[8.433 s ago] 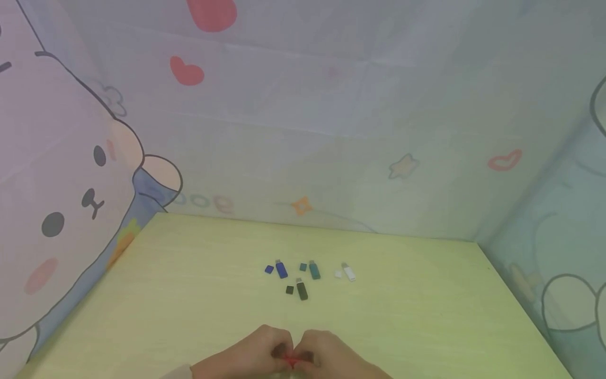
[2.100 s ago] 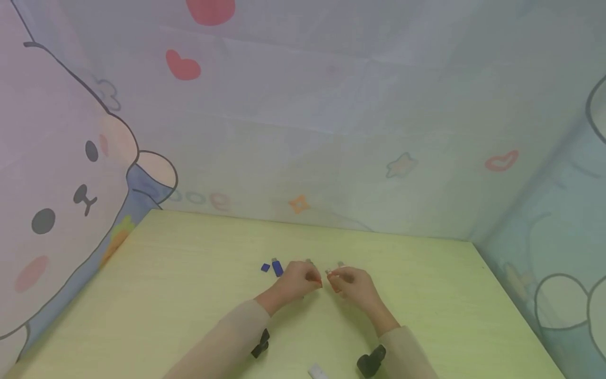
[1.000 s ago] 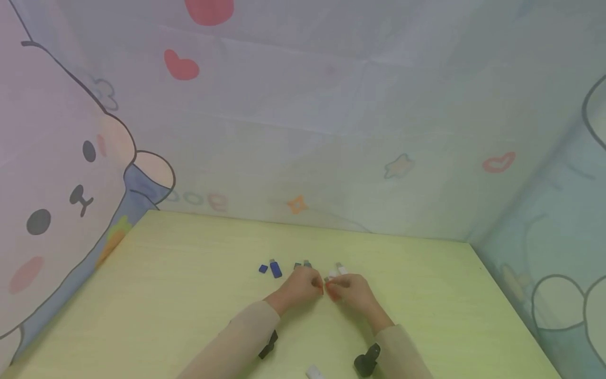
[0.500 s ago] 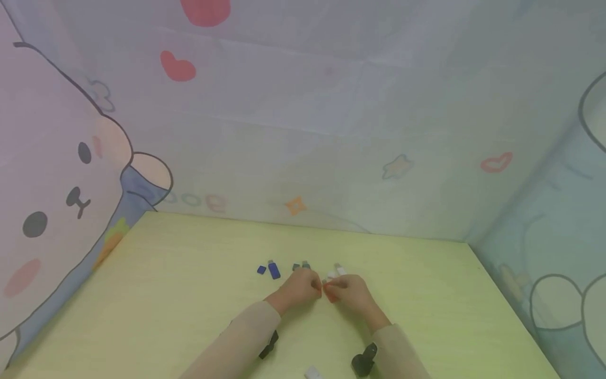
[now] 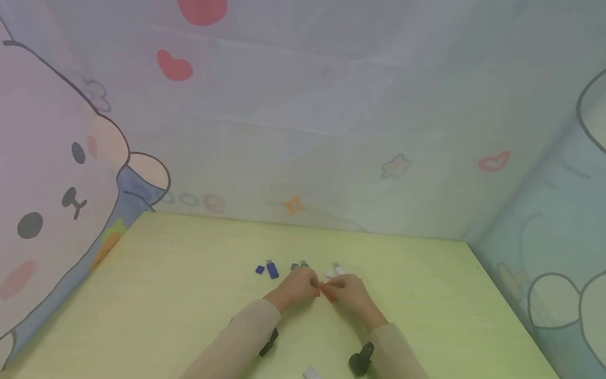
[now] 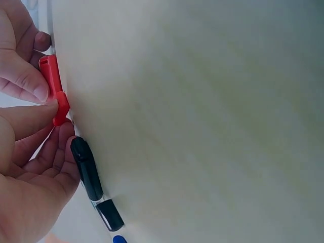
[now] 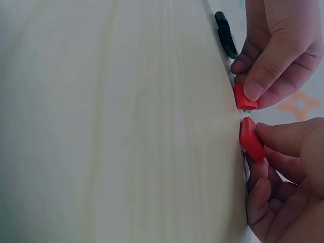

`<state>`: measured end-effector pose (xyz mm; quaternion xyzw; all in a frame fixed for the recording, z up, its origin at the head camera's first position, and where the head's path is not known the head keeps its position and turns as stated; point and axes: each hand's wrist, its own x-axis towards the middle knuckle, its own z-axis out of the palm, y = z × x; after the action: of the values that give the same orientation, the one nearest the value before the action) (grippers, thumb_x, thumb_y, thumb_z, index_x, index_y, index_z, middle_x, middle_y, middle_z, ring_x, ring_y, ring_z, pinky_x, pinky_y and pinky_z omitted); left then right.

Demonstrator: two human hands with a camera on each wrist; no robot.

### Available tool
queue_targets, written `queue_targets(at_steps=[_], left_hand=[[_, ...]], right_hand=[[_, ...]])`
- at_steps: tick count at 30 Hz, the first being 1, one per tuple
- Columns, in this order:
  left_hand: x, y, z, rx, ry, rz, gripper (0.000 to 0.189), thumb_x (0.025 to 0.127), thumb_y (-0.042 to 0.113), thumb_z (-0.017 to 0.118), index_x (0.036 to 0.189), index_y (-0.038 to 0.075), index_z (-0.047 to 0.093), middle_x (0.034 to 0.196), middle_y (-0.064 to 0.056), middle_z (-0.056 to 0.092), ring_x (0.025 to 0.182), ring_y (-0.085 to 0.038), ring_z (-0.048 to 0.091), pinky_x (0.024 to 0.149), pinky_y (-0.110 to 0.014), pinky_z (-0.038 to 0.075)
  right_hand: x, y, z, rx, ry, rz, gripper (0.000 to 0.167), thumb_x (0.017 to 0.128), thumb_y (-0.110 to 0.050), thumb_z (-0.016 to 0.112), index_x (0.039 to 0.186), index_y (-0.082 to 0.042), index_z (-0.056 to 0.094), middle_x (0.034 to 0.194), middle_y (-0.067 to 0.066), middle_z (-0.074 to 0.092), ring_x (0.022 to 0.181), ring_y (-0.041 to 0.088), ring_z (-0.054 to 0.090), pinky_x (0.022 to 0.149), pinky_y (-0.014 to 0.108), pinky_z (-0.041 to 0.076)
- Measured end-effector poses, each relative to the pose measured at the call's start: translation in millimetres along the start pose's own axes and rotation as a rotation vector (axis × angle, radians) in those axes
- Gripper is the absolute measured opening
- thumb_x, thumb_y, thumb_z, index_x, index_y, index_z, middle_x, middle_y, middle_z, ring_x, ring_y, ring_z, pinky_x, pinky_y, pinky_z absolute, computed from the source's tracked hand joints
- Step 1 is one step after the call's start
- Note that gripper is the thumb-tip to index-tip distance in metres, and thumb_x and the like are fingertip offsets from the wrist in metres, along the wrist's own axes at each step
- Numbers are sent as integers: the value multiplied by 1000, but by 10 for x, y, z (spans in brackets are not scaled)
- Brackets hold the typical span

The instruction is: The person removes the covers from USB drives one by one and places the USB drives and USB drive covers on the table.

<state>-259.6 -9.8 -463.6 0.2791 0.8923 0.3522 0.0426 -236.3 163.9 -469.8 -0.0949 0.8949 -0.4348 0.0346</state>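
My left hand (image 5: 297, 285) pinches a small red USB stick cap (image 7: 245, 97) between thumb and fingers. Opposite it, my right hand (image 5: 350, 292) pinches the red USB stick (image 7: 251, 137), low over the table. Cap and stick are close together. A black USB stick (image 6: 87, 167) and its black cap (image 6: 110, 215) lie beside my left hand; that hand hides them in the head view. Just beyond my right hand are a white USB stick (image 5: 339, 269) and its white cap (image 5: 330, 274). Past my left hand, a teal USB stick (image 5: 304, 264) is partly covered, with its teal cap (image 5: 294, 266) alongside.
A blue USB stick (image 5: 272, 270) and blue cap (image 5: 260, 269) lie farther left on the pale yellow table (image 5: 426, 295). A white object (image 5: 311, 373) shows at the bottom edge. Cartoon-printed cloth (image 5: 284, 105) stands behind the table.
Both hands have moved forward from the near edge to beside the other sticks, with red cap and stick now held apart. Over the last second they shift slightly, the gap narrowing.
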Motion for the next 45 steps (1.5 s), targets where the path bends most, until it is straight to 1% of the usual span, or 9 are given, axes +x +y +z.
queue_targets(at_steps=[6, 11, 18, 27, 31, 36, 39, 42, 45], left_hand=[[21, -1, -6, 9, 0, 7, 4, 75, 1, 73, 77, -2, 74, 76, -8, 71, 74, -17, 63, 68, -26, 49], [22, 7, -23, 2, -9, 17, 5, 75, 0, 72, 78, -2, 74, 78, -9, 71, 74, -19, 64, 68, -26, 50], [13, 23, -34, -35, -35, -25, 7, 77, -1, 72, 82, -3, 75, 83, -10, 72, 76, -16, 63, 69, -26, 50], [38, 19, -48, -18, -70, -34, 7, 77, -1, 71, 82, -4, 75, 83, -11, 72, 70, -13, 58, 65, -25, 48], [41, 22, -54, -6, -84, -39, 7, 78, -1, 69, 81, -3, 75, 79, -8, 71, 65, -10, 51, 61, -23, 45], [28, 41, -65, -3, -95, -55, 8, 78, -2, 67, 78, -2, 76, 74, -5, 68, 64, -10, 49, 60, -23, 44], [21, 50, -82, -9, -94, -69, 10, 80, 0, 67, 73, 0, 74, 66, 0, 61, 59, -9, 46, 59, -22, 40], [15, 66, -117, -12, -93, -70, 25, 82, 2, 66, 57, 4, 61, 53, 6, 44, 50, -7, 37, 51, -20, 32], [5, 101, -180, -7, -79, -48, 35, 85, 2, 64, 53, 6, 48, 50, 5, 34, 47, -7, 31, 48, -20, 27]], right_hand=[[12, 0, 8, -49, 10, 9, 18, 90, -21, 66, 78, -7, 72, 75, -1, 69, 77, 11, 55, 77, 34, 45], [16, -2, 17, -74, 20, 7, 20, 89, -20, 66, 74, -8, 71, 72, -2, 67, 73, 11, 53, 73, 31, 43], [20, 5, 28, -85, 9, -3, 23, 89, -19, 65, 70, -8, 67, 68, -3, 63, 64, 11, 46, 64, 28, 38], [28, 19, 40, -94, 19, 7, 21, 88, -20, 66, 71, -8, 68, 69, -3, 64, 66, 11, 48, 64, 27, 38], [28, 18, 36, -97, 6, 12, 23, 90, -21, 65, 70, -8, 67, 67, -3, 61, 63, 11, 45, 61, 27, 37], [28, 22, 24, -90, -2, 37, 23, 90, -20, 64, 72, -8, 69, 69, -2, 63, 63, 12, 46, 60, 27, 38], [23, 25, 16, -79, 3, 59, 19, 90, -19, 63, 78, -8, 73, 75, -1, 68, 68, 12, 51, 63, 27, 41], [8, 18, -13, -87, 7, 67, 17, 90, -19, 62, 83, -9, 73, 79, -1, 69, 70, 13, 53, 64, 27, 42], [-21, 1, -69, -105, 27, 66, 16, 91, -19, 61, 88, -9, 73, 85, 1, 70, 75, 15, 55, 66, 30, 45]])
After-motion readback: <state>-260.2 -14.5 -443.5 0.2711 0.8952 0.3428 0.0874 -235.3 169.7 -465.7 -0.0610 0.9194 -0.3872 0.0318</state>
